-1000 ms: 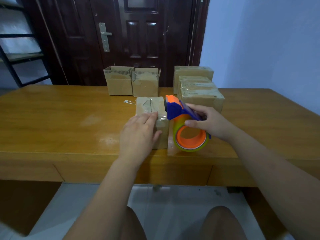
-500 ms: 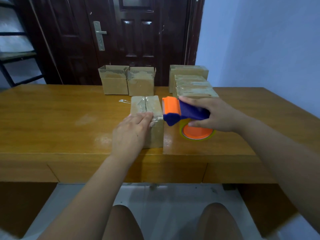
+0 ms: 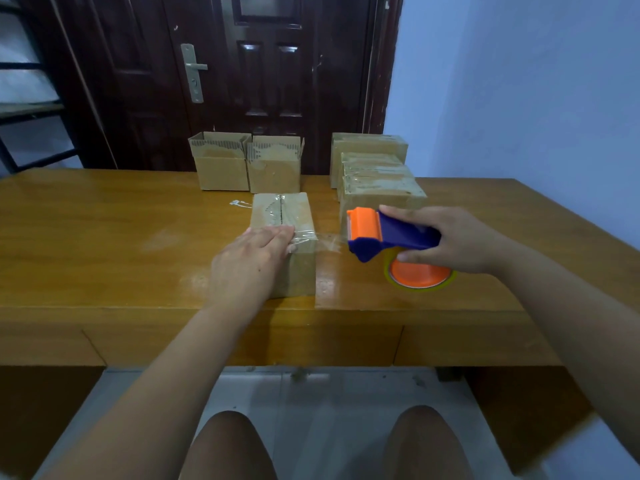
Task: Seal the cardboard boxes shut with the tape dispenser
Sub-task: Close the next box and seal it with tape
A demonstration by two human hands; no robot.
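A small closed cardboard box [image 3: 291, 216] stands on the wooden table [image 3: 104, 237], clear tape along its top seam. My left hand [image 3: 249, 261] lies flat on the box's near top, fingers straight, pressing down the tape end. My right hand [image 3: 450, 240] grips the blue handle of the tape dispenser [image 3: 384, 233], which has an orange roller and an orange-cored tape roll. The dispenser hovers to the right of the box. A clear strip of tape [image 3: 329, 242] stretches from the box to the dispenser.
Two open-topped boxes [image 3: 221, 164] [image 3: 275, 168] stand at the table's back edge. Three taped boxes [image 3: 377, 181] sit in a row at the back right, just behind the dispenser. A scrap of tape [image 3: 239, 203] lies left of the box. A dark door is behind.
My right hand has pulled the dispenser away from the box to the right and tipped it flatter, drawing out a strip of tape. My left hand has stayed on the box.
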